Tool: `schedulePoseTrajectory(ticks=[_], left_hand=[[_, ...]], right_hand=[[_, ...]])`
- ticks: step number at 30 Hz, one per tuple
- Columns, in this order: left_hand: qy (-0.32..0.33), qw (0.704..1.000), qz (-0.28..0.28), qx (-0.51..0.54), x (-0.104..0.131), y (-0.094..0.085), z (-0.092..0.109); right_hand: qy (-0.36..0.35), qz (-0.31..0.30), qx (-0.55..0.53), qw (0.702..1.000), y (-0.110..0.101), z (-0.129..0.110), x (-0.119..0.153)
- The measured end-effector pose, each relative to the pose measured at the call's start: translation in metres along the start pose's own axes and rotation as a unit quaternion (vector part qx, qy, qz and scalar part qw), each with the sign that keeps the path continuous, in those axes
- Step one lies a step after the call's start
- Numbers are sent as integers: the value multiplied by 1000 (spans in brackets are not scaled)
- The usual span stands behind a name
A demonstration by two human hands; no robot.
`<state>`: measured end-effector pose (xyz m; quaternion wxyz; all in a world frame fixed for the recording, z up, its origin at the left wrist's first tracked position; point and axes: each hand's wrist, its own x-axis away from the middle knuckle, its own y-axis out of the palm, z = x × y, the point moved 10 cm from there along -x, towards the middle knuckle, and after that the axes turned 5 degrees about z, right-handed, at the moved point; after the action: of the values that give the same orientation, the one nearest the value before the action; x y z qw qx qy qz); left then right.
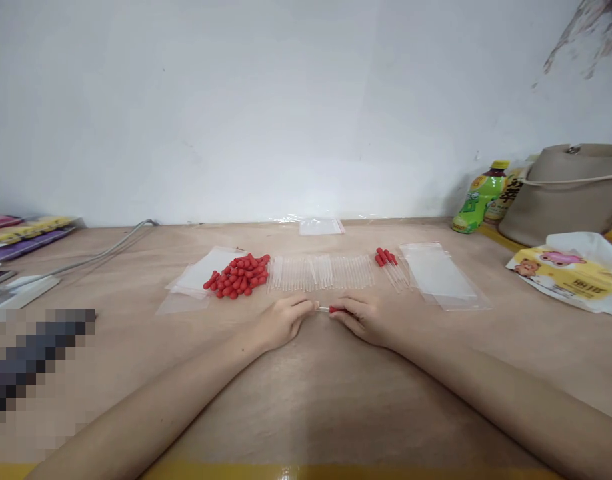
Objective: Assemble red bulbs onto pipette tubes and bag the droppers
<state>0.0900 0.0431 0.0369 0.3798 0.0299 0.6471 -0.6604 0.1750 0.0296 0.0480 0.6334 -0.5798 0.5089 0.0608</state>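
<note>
Near the middle of the table, my left hand (287,320) pinches a thin clear glass tube (323,309). Facing it, my right hand (360,318) is closed on a red rubber bulb (334,309), which sits at the tube's right end. Beyond my hands lies a row of clear tubes (321,272). A heap of red bulbs (239,275) is left of the row. On the right, several tubes with red bulbs on their ends (387,260) lie together.
Clear plastic bags lie at left (199,277) and right (439,273), with a small one (320,227) by the wall. A green bottle (481,199), a beige bag (561,193) and a printed wrapper (576,273) are far right. A cable (106,252) and power strip (29,292) are left.
</note>
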Motion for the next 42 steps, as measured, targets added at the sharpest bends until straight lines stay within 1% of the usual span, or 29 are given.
schedulePoseTrajectory(ticks=[3,6,9,11,13,15,18,27,30,36,40,42], left_hand=[[15,999,6,-34,1,0,4],[7,999,23,-34,1,0,3],[-17,998,57,-11,2,-4,-3],[-42,996,74,-4,2,-8,-11],[-70,995,72,1,3,-10,-18],[-86,995,56,11,3,-10,-22],[-93,994,44,29,3,-10,-22],[-71,994,75,45,2,-12,-16],[-64,994,83,41,3,-13,-14],[-58,995,67,43,3,-8,-13],[-58,995,67,42,2,-6,-13],[-50,995,64,51,0,-5,-9]], right_hand=[[1,-14,-1,1000,4,0,0],[37,-34,20,999,1,3,-4],[84,-42,24,995,-6,8,-8],[113,-37,8,993,-10,14,-9],[138,-32,-4,990,-12,22,-7],[149,-35,-7,988,-12,27,-6],[147,-44,1,988,-10,29,-5],[133,-67,-2,989,-6,24,-4],[133,-62,-25,989,-3,24,-4],[109,-53,-64,991,5,26,-3],[122,-64,-56,989,7,25,-5],[125,-73,-79,986,11,22,-6]])
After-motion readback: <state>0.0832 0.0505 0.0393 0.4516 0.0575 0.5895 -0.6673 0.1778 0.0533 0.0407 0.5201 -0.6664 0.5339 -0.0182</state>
